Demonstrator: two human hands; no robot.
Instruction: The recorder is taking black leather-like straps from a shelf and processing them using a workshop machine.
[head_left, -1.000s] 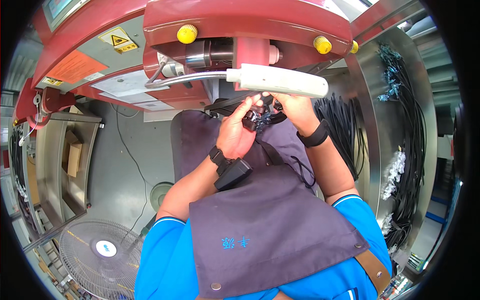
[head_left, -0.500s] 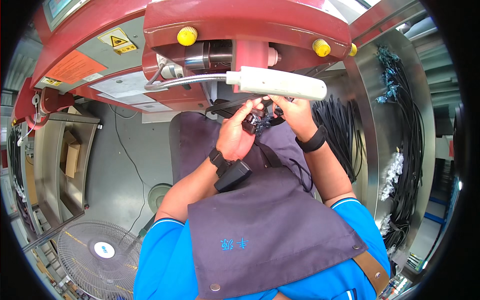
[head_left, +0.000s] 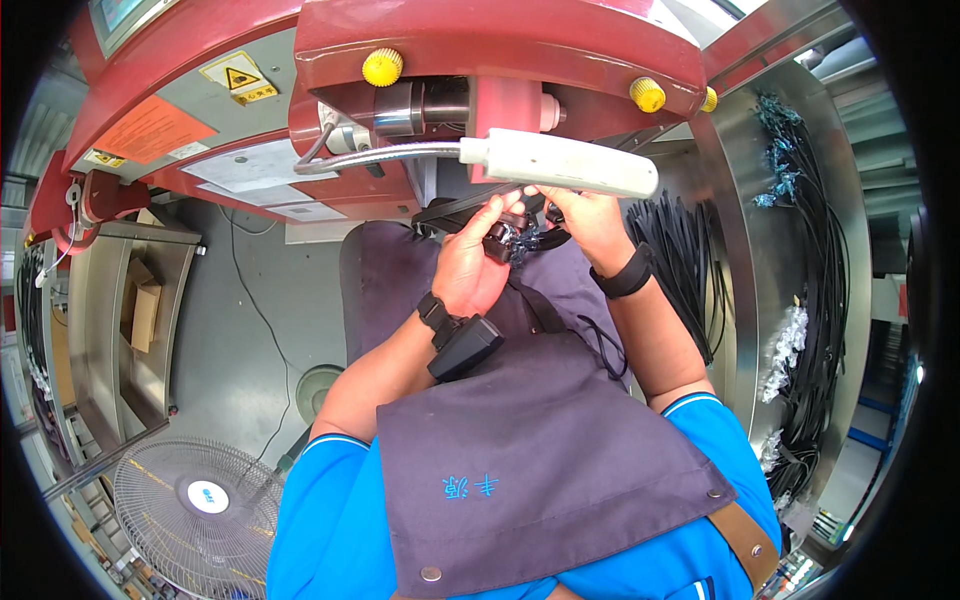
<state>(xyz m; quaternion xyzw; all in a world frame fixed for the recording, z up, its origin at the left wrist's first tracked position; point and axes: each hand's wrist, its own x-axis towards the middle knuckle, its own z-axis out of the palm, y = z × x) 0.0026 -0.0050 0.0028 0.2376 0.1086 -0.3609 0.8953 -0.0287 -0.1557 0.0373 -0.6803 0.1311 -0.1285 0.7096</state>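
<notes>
Both of my hands work close together below a white lamp (head_left: 560,164) on a bendable metal arm. My left hand (head_left: 466,268) is closed around the buckle end (head_left: 508,240) of a black belt, with dark, shiny parts and clear plastic wrapping showing beside the fingers. A flat length of black strap (head_left: 448,212) runs out past its fingertips. My right hand (head_left: 594,230) is closed in a pinch on the belt just under the lamp; its fingertips are partly hidden. Behind the lamp is a pinkish-red wheel (head_left: 490,105) on a metal shaft.
A red machine (head_left: 480,40) with yellow knobs spans the far side. Black straps (head_left: 675,260) hang at the right, beside a metal trough (head_left: 740,330) holding more belts. Lower left stands a fan (head_left: 205,500); a cable (head_left: 240,285) lies on the floor near metal shelving (head_left: 155,330).
The view has shifted slightly. My right hand has turned a little, its back now more toward me, while my left hand keeps its hold on the belt.
</notes>
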